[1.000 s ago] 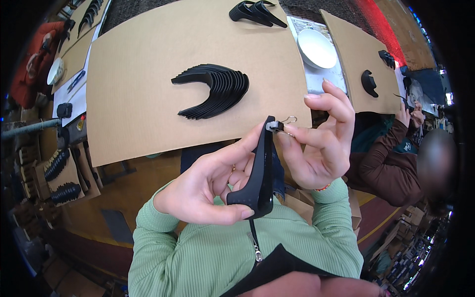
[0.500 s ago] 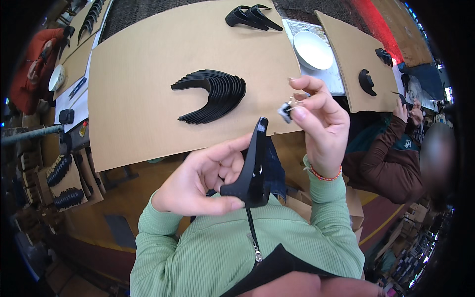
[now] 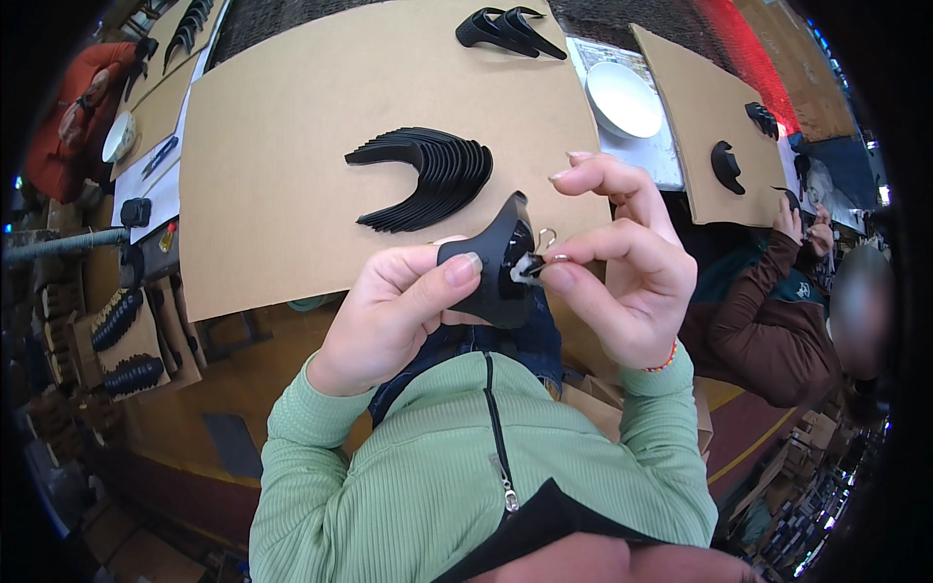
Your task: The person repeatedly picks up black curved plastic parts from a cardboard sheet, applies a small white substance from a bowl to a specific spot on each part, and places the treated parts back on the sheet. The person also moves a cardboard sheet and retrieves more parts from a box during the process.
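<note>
My left hand grips a curved black moulded piece between thumb and fingers, in front of my body. The piece's outer face is glossy. In my right hand a small black binder clip with wire loops is pinched between thumb and forefinger, the other fingers raised. A whitish wad sits in the clip's jaw and touches the glossy face. Beyond my hands, a nested stack of similar black curved pieces lies on the cardboard sheet.
Several more black pieces lie at the sheet's far edge. A white bowl stands to the right. Past it, a co-worker sits by another cardboard sheet. Another person in red is at the far left.
My right hand has moved left and down, bringing the wad onto the black piece. My left hand has turned the piece so its glossy face points right.
</note>
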The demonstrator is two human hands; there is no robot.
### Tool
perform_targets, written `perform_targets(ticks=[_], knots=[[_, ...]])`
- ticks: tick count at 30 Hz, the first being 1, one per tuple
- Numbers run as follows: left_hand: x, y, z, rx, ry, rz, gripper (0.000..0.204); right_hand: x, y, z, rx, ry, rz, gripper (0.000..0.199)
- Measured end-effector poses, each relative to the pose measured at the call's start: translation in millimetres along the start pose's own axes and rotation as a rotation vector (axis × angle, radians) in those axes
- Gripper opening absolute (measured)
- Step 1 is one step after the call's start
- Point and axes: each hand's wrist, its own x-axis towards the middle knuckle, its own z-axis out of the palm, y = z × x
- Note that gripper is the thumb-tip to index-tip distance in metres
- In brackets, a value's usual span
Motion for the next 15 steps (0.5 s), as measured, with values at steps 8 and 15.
perform_targets(ticks=[8, 15], knots=[[-6.5, -8.0, 8.6, 0.290, 0.009, 0.134, 0.026, 4.1, 2.6, -0.4, -0.091, -0.011, 0.011, 0.013], [-8.9, -11.4, 9.8, 0.413, 0.045, 0.168, 0.017, 5.8, 3.9, 0.8, -0.082, -0.029, 0.002, 0.013]])
